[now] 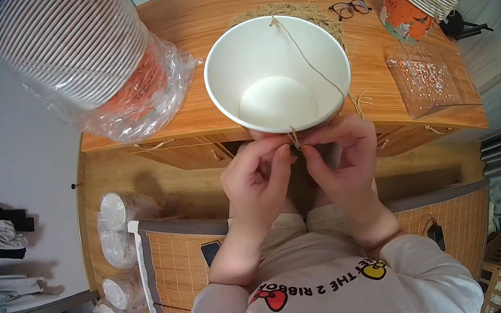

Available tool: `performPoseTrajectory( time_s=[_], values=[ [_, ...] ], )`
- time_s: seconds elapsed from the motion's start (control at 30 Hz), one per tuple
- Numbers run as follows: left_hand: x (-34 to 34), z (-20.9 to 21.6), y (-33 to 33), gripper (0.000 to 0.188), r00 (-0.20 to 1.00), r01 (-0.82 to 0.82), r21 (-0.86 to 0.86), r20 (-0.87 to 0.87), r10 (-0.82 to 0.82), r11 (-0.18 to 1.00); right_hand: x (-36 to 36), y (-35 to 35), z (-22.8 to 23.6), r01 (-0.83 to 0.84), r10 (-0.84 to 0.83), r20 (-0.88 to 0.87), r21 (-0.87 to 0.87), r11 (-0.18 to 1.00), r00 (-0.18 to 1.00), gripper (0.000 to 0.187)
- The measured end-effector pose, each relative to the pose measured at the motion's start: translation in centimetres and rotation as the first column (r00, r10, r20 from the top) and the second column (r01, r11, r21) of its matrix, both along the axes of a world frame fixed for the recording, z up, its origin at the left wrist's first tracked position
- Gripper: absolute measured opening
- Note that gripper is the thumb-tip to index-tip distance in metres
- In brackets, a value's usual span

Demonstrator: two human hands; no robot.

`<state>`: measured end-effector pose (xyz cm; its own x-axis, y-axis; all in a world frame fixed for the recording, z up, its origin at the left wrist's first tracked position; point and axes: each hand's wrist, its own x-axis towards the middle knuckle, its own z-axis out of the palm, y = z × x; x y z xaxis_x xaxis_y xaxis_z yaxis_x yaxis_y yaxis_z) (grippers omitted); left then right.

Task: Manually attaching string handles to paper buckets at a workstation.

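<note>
A white paper bucket (237, 70) is at the near edge of the desk, tipped so that I look down into it. A thin tan twine (311, 67) is fixed at its far rim and runs loosely across the opening to the right side. At the near rim, a short length of twine comes through and hangs outside. My left hand (255, 178) pinches this twine between thumb and forefinger, just below the rim. Close beside it, my right hand (350, 154) pinches the same twine. The fingers partly hide the knot or loop there.
Behind the bucket lies a heap of tan twine (279, 9). A tall stack of buckets in plastic (73, 53) stands left. At right are glasses (350, 8), an orange-patterned bucket stack (412, 0) and a clear box of small beads (425, 79). A phone (211, 252) lies by my left arm.
</note>
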<state>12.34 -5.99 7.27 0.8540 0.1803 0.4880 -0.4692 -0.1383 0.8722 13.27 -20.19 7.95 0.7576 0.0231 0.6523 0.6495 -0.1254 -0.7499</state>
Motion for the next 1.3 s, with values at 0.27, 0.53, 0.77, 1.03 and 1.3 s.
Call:
performPoseTrajectory(
  time_s=[0.27, 0.53, 0.77, 1.03, 1.3],
  values=[
    [0.3, 1.0, -0.4, 0.009, 0.981, 0.125, -0.167, -0.129, -0.148, 0.978, 0.1, -0.3, -0.8, 0.029, -0.031, -0.041, -0.052, 0.998, 0.999, 0.046],
    [0.5, 1.6, -0.5, 0.004, 0.968, 0.144, -0.292, -0.156, -0.196, 0.945, 0.5, -0.7, -1.7, 0.038, -0.043, -0.052, -0.1, 0.994, 0.998, 0.044],
    [0.4, 1.7, 1.0, 0.008, 0.899, 0.165, -0.432, -0.304, -0.315, 0.887, 0.3, -1.2, -0.3, 0.1, -0.093, 0.048, -0.183, 0.978, 0.995, 0.042],
    [0.4, 1.1, 0.8, 0.011, 0.873, 0.295, -0.4, -0.256, -0.415, 0.868, 0.7, -0.8, -0.8, 0.129, -0.101, 0.184, -0.146, 0.981, 0.978, 0.038],
    [0.6, 0.9, 0.6, 0.009, 0.869, 0.298, -0.448, -0.237, -0.433, 0.843, -0.2, -1.4, 0.9, 0.135, -0.053, 0.242, -0.337, 0.932, 0.969, 0.029]
  ],
)
